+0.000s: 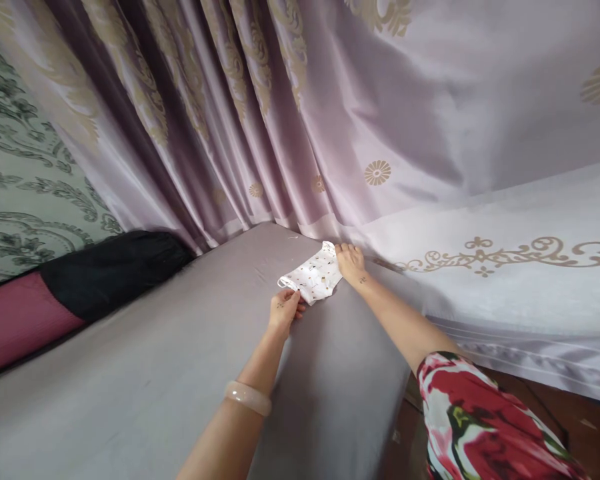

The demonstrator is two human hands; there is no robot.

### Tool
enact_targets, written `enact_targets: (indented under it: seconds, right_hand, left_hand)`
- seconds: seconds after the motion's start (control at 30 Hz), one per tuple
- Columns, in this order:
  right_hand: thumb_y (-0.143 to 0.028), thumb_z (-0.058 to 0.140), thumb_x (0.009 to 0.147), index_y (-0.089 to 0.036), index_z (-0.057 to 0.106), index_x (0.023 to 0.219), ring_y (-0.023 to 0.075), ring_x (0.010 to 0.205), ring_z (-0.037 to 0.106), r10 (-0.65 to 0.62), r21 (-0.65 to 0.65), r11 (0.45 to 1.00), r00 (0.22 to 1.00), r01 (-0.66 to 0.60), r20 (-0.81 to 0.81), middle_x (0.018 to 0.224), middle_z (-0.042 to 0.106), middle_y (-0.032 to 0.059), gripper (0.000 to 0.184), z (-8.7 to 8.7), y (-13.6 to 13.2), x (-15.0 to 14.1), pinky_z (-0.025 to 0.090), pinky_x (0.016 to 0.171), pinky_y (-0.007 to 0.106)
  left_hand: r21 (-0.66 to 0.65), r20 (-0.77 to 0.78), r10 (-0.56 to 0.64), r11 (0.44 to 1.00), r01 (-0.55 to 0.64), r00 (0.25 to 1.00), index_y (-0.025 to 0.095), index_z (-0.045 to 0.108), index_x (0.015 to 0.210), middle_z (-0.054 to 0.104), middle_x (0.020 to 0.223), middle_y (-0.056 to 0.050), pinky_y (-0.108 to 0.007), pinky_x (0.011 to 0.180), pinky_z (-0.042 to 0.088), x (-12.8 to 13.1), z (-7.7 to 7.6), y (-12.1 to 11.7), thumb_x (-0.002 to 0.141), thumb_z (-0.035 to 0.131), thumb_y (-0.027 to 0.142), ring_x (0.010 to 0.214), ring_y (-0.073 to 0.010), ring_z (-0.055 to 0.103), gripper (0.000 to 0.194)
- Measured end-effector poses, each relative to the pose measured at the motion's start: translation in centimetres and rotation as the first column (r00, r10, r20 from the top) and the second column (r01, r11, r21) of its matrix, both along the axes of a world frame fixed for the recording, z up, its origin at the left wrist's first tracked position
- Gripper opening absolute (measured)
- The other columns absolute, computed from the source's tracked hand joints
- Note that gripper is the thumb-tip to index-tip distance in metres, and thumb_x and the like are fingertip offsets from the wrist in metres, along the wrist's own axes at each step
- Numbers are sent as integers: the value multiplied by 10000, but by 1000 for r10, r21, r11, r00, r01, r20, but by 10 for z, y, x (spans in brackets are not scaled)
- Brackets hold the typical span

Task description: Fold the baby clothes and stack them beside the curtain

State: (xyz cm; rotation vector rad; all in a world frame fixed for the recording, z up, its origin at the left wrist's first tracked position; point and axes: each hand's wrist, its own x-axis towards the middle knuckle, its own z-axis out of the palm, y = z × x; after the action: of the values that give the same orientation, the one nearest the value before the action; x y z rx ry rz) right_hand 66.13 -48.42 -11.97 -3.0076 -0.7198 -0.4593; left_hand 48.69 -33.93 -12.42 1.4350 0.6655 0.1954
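White printed cloth piece (pixel 316 275): on smooth grey sheet (pixel 205 347)
Left hand (pixel 286 310): pinching cloth's near-left edge
Right hand (pixel 350 263): half-curled, touching cloth's right edge; grip unclear

One head-worn view, facing forward and down, grey surface (pixel 180 373) near below, curtain (pixel 405 133) beyond

We record the cloth (pixel 316 275) as white, scattered with tan and dark specks. We log the sheet (pixel 180 373) as plain grey. The curtain (pixel 405 127) reads mauve, with gold scrollwork and fan-like rosettes, and a white lower band with gold scrolls. Wallpaper (pixel 25 160): pale green, darker leafy swirls. Bolster (pixel 115 277): maroon and black. Bracelet (pixel 249 398): creamy white. Sleeve (pixel 480 413): red, white, green and black floral. Floor (pixel 535 407): reddish brown.
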Motion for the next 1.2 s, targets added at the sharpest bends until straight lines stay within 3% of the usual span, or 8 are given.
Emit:
enact_targets:
  seconds: [0.2,0.4,0.6,0.73,0.83,1.03,1.2]
  right_hand:
    - [-184,254,965,-28,453,1428,318,1425,270,19,40,999,998,-22,65,1490,442,186,527,-7,15,-10,56,1165,510]
    - [-393,203,1010,-118,428,1460,300,1441,256,38,116,993,992,-24,-121,1552,366,137,574,-11,29,-19,172,1155,509]
    - [-493,191,1007,-164,415,1470,334,1450,222,-42,93,994,975,63,-218,1574,318,135,611,-11,21,-8,181,1143,544]
    - [-474,183,1010,-148,401,1475,332,1454,212,-45,84,994,964,70,-260,1575,303,154,609,-6,24,-13,167,1144,565]
    - [-463,185,1012,-136,368,1493,336,1464,188,27,91,996,964,-3,-263,1587,265,170,609,-2,37,-31,141,1148,577]
    - [-502,181,1010,-205,320,1520,317,1472,168,299,81,954,905,-288,-304,1596,253,144,606,-3,69,-82,130,1152,568]
    - [-445,212,1016,-212,382,1487,302,1452,218,339,25,939,909,-343,-242,1564,327,140,552,-12,78,-95,112,1146,587]
  left_hand:
    - [34,47,1,999,-3,999,131,579,880,630,697,-7,-187,449,438,-16,-3,0,851,577,138,521,-77,567,30]
    - [47,62,-71,997,68,996,124,581,939,633,686,-5,-198,503,467,-46,-2,-1,831,567,130,548,-87,574,109]
    - [16,35,-186,983,185,982,145,606,943,649,737,-16,-212,539,477,-100,3,20,755,679,327,596,-98,585,271]
    - [8,2,-188,982,188,982,158,605,940,643,759,-18,-224,550,474,-140,7,35,711,705,418,612,-106,579,361]
    - [2,-23,-159,987,159,987,168,608,937,638,760,-16,-230,554,469,-164,10,41,707,708,450,612,-109,575,378]
    - [9,-31,-126,992,126,992,176,626,935,648,768,-23,-238,566,472,-197,10,46,721,710,458,620,-116,579,364]
    - [5,-43,-117,993,118,992,179,631,941,659,762,-24,-238,569,469,-220,8,52,723,707,484,605,-112,574,382]
